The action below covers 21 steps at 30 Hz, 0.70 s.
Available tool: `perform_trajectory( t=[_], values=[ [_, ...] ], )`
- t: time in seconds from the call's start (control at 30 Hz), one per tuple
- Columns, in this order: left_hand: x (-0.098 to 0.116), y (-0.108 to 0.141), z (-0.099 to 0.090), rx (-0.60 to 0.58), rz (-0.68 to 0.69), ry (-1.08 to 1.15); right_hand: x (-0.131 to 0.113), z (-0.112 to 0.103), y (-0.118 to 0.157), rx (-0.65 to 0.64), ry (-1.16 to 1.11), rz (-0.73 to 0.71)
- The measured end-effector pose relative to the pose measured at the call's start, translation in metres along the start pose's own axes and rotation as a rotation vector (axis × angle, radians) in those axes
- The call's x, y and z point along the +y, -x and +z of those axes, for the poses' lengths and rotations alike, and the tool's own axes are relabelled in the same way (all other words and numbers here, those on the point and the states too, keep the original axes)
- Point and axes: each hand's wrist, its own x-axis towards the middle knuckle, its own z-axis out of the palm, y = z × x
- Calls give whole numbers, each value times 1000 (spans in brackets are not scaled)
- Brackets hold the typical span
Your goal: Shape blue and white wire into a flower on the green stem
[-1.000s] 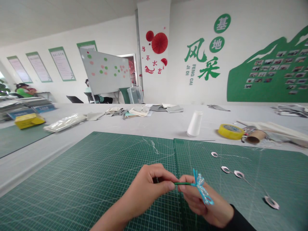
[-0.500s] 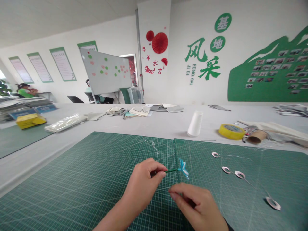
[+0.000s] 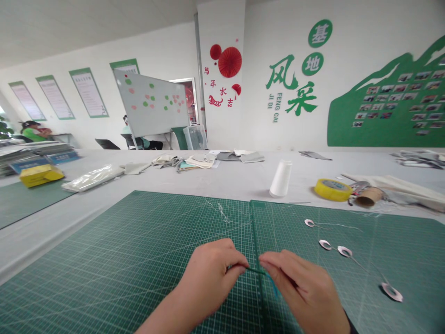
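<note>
Green wire stem (image 3: 255, 270) runs between the two hands, low at the centre of the frame, above the seam of a green gridded cutting mat (image 3: 104, 260). Left hand (image 3: 210, 283) pinches its near end between thumb and curled fingers. Right hand (image 3: 302, 290) sits just beside it with fingers pressed together at the far end, but whether they pinch the stem or the ribbon cannot be told. Only a thin sliver of blue ribbon (image 3: 274, 284) shows below the right hand.

Right of the hands, small silver-white rings (image 3: 344, 251) on fine thread lie on the mat. Beyond it, at centre right, stand a white plastic thread cone (image 3: 280, 178), a yellow tape roll (image 3: 333, 189) and a cardboard tube (image 3: 368, 197). At the upper right of the frame, green wall lettering (image 3: 292, 83) reads "JI DI FENG CAI" beside 基地风采, with 大吉 among the red paper fans (image 3: 230, 62) left of it.
</note>
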Motion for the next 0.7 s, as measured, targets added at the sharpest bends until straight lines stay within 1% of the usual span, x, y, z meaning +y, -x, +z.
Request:
perform_trajectory(
  t=[0.07,0.13,0.27,0.33,0.47,0.7],
  values=[
    [1,1,0,-19,40,8,1,0,-1,-34,-44,50],
    [1,2,-1,-46,73,20,4,-1,-3,-91,-119,135],
    [4,2,-3,-101,128,81,16,-4,-8,-320,-312,458],
    [6,2,-5,-121,153,113,23,-5,-11,-410,-401,556],
    [9,3,-7,-122,157,166,32,-3,-12,-479,-549,607],
    [11,4,-8,-72,92,262,37,11,-3,-497,-805,715]
  ],
)
